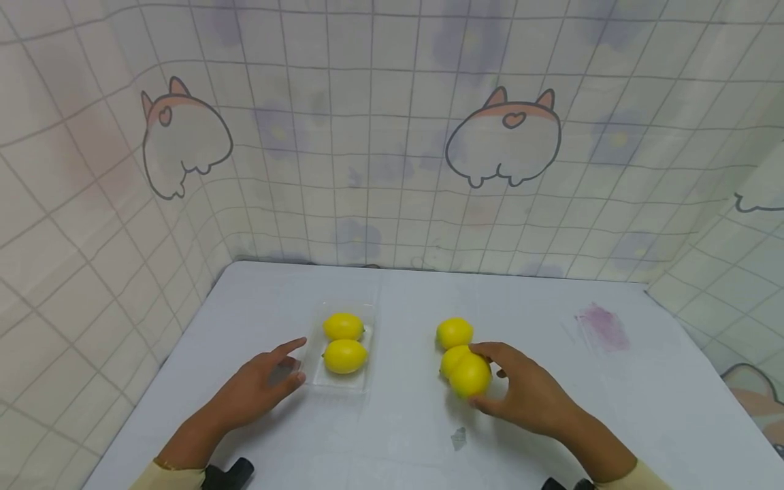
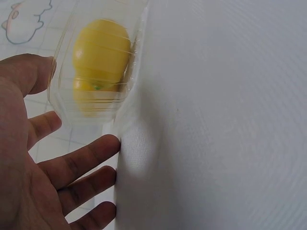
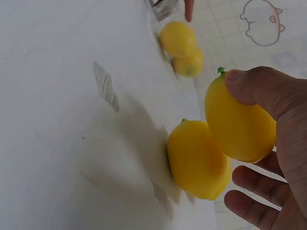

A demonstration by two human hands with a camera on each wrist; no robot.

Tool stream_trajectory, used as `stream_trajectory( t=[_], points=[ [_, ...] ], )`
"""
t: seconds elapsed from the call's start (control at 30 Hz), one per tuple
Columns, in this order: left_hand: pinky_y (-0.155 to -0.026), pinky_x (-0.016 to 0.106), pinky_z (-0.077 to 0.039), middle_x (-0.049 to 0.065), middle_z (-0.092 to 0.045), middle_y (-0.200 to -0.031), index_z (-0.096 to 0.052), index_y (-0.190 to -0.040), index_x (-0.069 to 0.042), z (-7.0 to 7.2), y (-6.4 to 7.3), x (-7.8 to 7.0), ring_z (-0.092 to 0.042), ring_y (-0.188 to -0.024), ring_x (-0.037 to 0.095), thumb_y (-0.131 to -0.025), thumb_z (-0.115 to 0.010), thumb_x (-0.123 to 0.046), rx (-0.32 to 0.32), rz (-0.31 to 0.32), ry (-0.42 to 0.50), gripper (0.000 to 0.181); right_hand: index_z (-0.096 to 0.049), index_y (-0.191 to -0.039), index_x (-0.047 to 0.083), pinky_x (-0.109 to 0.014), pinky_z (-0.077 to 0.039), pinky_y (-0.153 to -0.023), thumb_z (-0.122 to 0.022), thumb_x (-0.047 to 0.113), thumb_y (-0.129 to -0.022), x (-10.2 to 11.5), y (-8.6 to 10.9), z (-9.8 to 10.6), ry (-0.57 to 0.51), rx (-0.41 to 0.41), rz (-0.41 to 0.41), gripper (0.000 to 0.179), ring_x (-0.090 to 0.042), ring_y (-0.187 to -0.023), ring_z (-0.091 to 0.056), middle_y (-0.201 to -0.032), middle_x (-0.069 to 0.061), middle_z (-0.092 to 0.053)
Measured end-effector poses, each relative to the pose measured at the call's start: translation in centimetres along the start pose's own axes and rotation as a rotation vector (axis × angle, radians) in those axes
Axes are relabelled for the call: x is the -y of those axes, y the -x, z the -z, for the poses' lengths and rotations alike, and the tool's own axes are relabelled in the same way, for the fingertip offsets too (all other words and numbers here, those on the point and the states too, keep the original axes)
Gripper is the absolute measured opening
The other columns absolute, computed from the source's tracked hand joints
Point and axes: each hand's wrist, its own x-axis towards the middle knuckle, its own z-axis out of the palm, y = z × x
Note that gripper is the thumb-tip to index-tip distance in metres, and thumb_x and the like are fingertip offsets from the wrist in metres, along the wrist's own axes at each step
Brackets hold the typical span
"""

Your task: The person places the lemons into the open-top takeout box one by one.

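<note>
My right hand [image 1: 529,395] grips a yellow lemon [image 1: 470,376] between thumb and fingers, held above the table. In the right wrist view the gripped lemon [image 3: 238,120] shows a green stem tip beside the thumb. Just behind it on the table lie a second lemon [image 1: 452,358], partly hidden, and a third lemon [image 1: 454,333]. A clear plastic tray [image 1: 338,388] to the left contains two lemons [image 1: 344,356]. My left hand [image 1: 254,388] is at the tray's left side with fingers spread and nothing held; in the left wrist view its thumb is by the tray wall [image 2: 57,91].
The white table [image 1: 392,442] ends at a hanging grid-patterned cloth [image 1: 404,204] behind and at the sides. A pink stain [image 1: 603,328] marks the right part of the table, and a small grey patch [image 1: 458,439] lies near the front.
</note>
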Motion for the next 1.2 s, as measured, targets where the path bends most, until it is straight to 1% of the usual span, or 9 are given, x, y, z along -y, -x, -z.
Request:
stream_trajectory(
  t=[0.2, 0.33, 0.4, 0.53, 0.67, 0.8, 0.93, 1.07, 1.2],
  points=[
    [-0.105, 0.066, -0.040, 0.004, -0.066, -0.128, -0.040, -0.158, -0.030, -0.1, -0.1, 0.3, -0.053, -0.129, 0.037, -0.099, -0.063, -0.053, -0.006, -0.004, 0.004, 0.067, -0.055, -0.144, 0.018, -0.041, -0.057, -0.084, -0.091, 0.038, -0.078, 0.6, -0.7, -0.5, -0.060, -0.001, 0.028, 0.078, -0.021, -0.100, -0.062, -0.142, 0.002, -0.057],
    [-0.105, 0.066, -0.039, 0.004, -0.066, -0.129, -0.040, -0.158, -0.030, -0.2, -0.1, 0.4, -0.053, -0.130, 0.037, -0.099, -0.063, -0.054, -0.002, 0.004, 0.011, 0.068, -0.053, -0.146, 0.019, -0.043, -0.056, -0.087, -0.091, 0.035, -0.078, 1.0, -1.2, -0.8, -0.109, 0.001, 0.026, 0.079, -0.018, -0.102, -0.060, -0.142, 0.002, -0.056],
    [-0.105, 0.066, -0.039, 0.004, -0.066, -0.129, -0.040, -0.158, -0.031, -0.2, -0.1, 0.4, -0.052, -0.130, 0.037, -0.098, -0.063, -0.055, 0.001, 0.011, 0.014, 0.068, -0.054, -0.145, 0.018, -0.044, -0.056, -0.089, -0.092, 0.032, -0.078, 1.3, -1.5, -1.0, -0.131, -0.003, 0.039, 0.079, -0.016, -0.103, -0.059, -0.139, 0.003, -0.057],
    [-0.105, 0.066, -0.039, 0.004, -0.066, -0.130, -0.040, -0.158, -0.031, -0.2, -0.1, 0.3, -0.052, -0.130, 0.037, -0.098, -0.063, -0.055, 0.004, 0.022, 0.015, 0.068, -0.054, -0.145, 0.017, -0.040, -0.055, -0.092, -0.092, 0.032, -0.078, 1.7, -2.1, -1.4, -0.132, -0.012, 0.077, 0.079, -0.012, -0.103, -0.057, -0.134, 0.005, -0.058],
    [-0.105, 0.067, -0.039, 0.003, -0.066, -0.129, -0.041, -0.158, -0.030, -0.2, -0.1, 0.2, -0.053, -0.129, 0.037, -0.098, -0.064, -0.053, -0.004, 0.015, 0.008, 0.068, -0.053, -0.145, 0.018, -0.036, -0.054, -0.093, -0.092, 0.033, -0.078, 2.1, -2.7, -1.9, -0.143, -0.005, 0.080, 0.079, -0.011, -0.105, -0.057, -0.133, 0.006, -0.058],
    [-0.105, 0.066, -0.040, 0.002, -0.066, -0.128, -0.041, -0.157, -0.031, -0.3, -0.1, 0.4, -0.054, -0.129, 0.036, -0.098, -0.064, -0.053, -0.008, 0.013, 0.002, 0.067, -0.053, -0.146, 0.018, -0.037, -0.054, -0.095, -0.091, 0.035, -0.078, 2.7, -3.1, -2.2, -0.173, 0.008, 0.080, 0.079, -0.011, -0.108, -0.058, -0.134, 0.006, -0.058],
    [-0.104, 0.065, -0.041, 0.002, -0.066, -0.129, -0.041, -0.157, -0.031, -0.3, -0.1, 0.4, -0.054, -0.127, 0.035, -0.098, -0.064, -0.053, -0.009, 0.016, 0.008, 0.067, -0.053, -0.147, 0.016, -0.039, -0.054, -0.097, -0.091, 0.032, -0.078, 3.4, -3.5, -2.4, -0.198, 0.018, 0.098, 0.080, -0.012, -0.111, -0.058, -0.139, 0.005, -0.057],
    [-0.104, 0.065, -0.041, 0.002, -0.066, -0.129, -0.042, -0.157, -0.031, -0.2, -0.1, 0.3, -0.055, -0.127, 0.035, -0.098, -0.064, -0.053, -0.008, 0.017, 0.013, 0.066, -0.053, -0.147, 0.014, -0.040, -0.054, -0.097, -0.091, 0.032, -0.079, 4.1, -4.0, -2.7, -0.194, 0.023, 0.116, 0.079, -0.013, -0.112, -0.058, -0.141, 0.003, -0.057],
    [-0.104, 0.065, -0.041, 0.002, -0.066, -0.129, -0.041, -0.157, -0.031, -0.2, 0.0, 0.3, -0.054, -0.127, 0.035, -0.099, -0.064, -0.052, -0.009, 0.016, 0.008, 0.067, -0.054, -0.147, 0.015, -0.038, -0.055, -0.095, -0.091, 0.034, -0.079, 4.8, -4.5, -3.2, -0.184, 0.037, 0.104, 0.079, -0.012, -0.110, -0.058, -0.142, 0.003, -0.056]
  ],
)
